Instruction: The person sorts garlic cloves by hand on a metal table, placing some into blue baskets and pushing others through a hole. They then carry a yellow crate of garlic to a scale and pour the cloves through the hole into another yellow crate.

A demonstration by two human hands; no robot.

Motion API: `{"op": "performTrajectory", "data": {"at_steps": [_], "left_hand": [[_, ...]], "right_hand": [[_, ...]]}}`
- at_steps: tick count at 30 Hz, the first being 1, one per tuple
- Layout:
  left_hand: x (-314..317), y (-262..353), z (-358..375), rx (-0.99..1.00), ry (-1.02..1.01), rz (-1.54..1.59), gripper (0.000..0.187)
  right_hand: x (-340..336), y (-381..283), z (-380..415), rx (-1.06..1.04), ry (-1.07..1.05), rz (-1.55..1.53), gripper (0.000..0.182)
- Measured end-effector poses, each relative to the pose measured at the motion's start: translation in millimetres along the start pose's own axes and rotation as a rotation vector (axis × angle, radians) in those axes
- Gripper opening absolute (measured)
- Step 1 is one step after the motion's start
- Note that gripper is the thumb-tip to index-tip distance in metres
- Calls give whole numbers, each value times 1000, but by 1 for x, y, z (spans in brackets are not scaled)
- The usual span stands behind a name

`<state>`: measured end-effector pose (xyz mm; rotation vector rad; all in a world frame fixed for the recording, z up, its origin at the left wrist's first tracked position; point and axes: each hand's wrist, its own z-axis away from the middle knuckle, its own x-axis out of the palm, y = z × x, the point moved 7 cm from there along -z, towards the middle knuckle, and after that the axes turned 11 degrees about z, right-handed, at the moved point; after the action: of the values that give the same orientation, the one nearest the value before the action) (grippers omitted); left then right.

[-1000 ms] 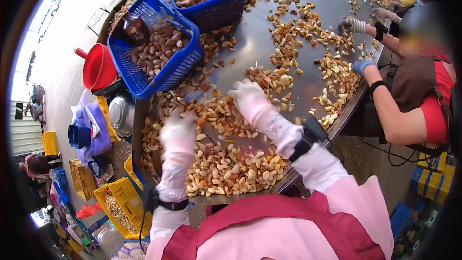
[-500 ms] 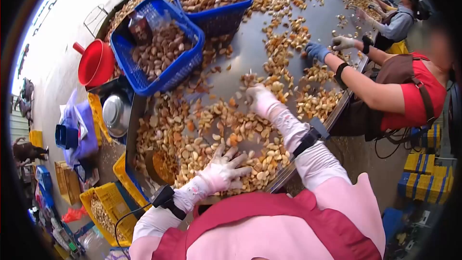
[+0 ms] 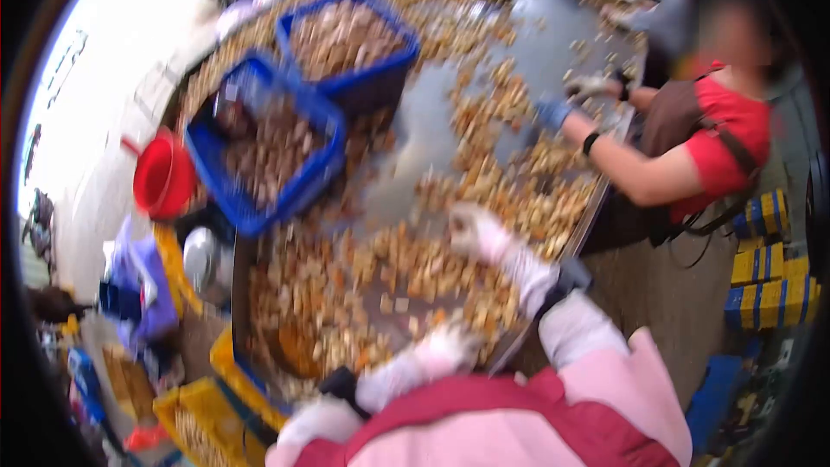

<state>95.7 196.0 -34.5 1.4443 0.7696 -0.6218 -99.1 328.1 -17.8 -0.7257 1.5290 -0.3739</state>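
Many pale tan and orange nut-like pieces [image 3: 346, 264] lie spread over the metal table [image 3: 424, 134]. My left hand [image 3: 445, 350], in a whitish glove, is low over the pieces by the table's near edge; motion blur hides its fingers. My right hand [image 3: 477, 233], gloved too, is farther out among the pieces, its fingers looking curled in. Whether something sits in its grip is too blurred to see.
Two blue baskets of brown pieces, a nearer basket [image 3: 333, 143] and a farther basket [image 3: 406, 56], stand on the table's left. A red scoop-like container [image 3: 164, 180] is beside them. At right a co-worker [image 3: 683, 134] reaches over the table. Yellow crates [image 3: 194, 419] stand lower left.
The view has shifted and blurred. My left hand, spread flat on the pieces before, has drawn back toward the near edge and my body. My right hand stays over the pieces, now nearer me.
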Motion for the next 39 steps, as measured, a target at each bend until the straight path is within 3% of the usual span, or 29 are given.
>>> {"op": "performTrajectory", "data": {"at_steps": [1, 2, 3, 6, 7, 9, 10, 11, 12, 13, 14, 16, 17, 20, 21, 22, 23, 24, 25, 26, 28, 30, 31, 32, 34, 36, 38, 39], "left_hand": [[8, -13, 13, -71, 45, 133, 26], [-7, -15, 39, -18, 125, 117, 24], [-28, -10, 52, -133, -122, 178, 20], [-60, -48, 86, -378, -67, 663, 18], [-95, -64, 79, -334, 148, 464, 18], [-148, -101, 61, -556, 390, 224, 24], [-140, -135, 54, -508, 424, 2, 37], [-125, -156, 52, -637, 324, -168, 54], [-110, -166, 59, -604, 378, -209, 65], [-120, -154, 68, -696, 402, -213, 70], [-138, -138, 87, -788, 407, -235, 76], [-144, -129, 137, -1012, 379, -252, 90], [-133, -131, 166, -1123, 402, -219, 102], [-119, -116, 202, -1298, 419, -232, 104], [-121, -115, 198, -1327, 419, -222, 108], [-137, -107, 184, -1264, 560, -280, 96], [-145, -107, 171, -1197, 715, -221, 77], [-153, -110, 163, -1124, 868, -163, 58], [-153, -119, 148, -855, 946, -143, 25], [-150, -124, 130, -797, 885, -256, 14], [-148, -148, 136, -997, 908, -301, 12], [-159, -155, 177, -958, 1323, -41, 9], [-150, -167, 202, -924, 1516, 198, 9], [-146, -171, 221, -909, 1513, 172, 11], [-161, -157, 223, -834, 1295, 58, 12], [-164, -157, 195, -760, 991, -14, 17], [-165, -154, 158, -860, 689, -246, 17], [-160, -163, 151, -937, 607, -312, 18]], "right_hand": [[12, 43, 5, 118, -71, 190, 21], [8, 48, 9, 71, -98, -80, 25], [-5, 26, 17, -6, -109, -157, 25], [26, -37, 43, -190, -161, 281, 19], [40, -42, 44, -165, -227, 406, 16], [68, -42, 47, -107, -264, 522, 15], [69, -40, 39, 4, -293, 492, 18], [73, -29, 36, 52, -260, 521, 17], [102, 6, 40, -35, -241, 681, 16], [37, -30, 34, 4, -208, 455, 13], [49, 15, 40, 58, -194, -12, 13], [6, 18, 49, 689, -363, -477, 19], [5, 21, 51, 641, -283, -682, 23], [25, -29, 30, 436, -403, -380, 20], [30, -54, 15, 139, -244, -227, 15], [43, -75, 4, -118, -151, 36, 14], [59, -84, -6, -195, -91, 122, 13], [71, -91, -22, -202, -94, 120, 13], [83, -93, -40, -155, -114, 184, 13], [92, -93, -51, -103, -135, 247, 15], [110, -104, -55, -218, -195, 352, 16], [112, -103, -64, -338, -247, 460, 17], [104, -83, -69, -201, -349, 290, 19], [95, -63, -69, -60, -443, 120, 22], [77, -21, -56, 435, -540, -522, 24], [76, -31, -43, 429, -573, -477, 27], [81, -83, -37, -178, -365, 109, 20], [85, -105, -30, -224, -384, 391, 21]]}}
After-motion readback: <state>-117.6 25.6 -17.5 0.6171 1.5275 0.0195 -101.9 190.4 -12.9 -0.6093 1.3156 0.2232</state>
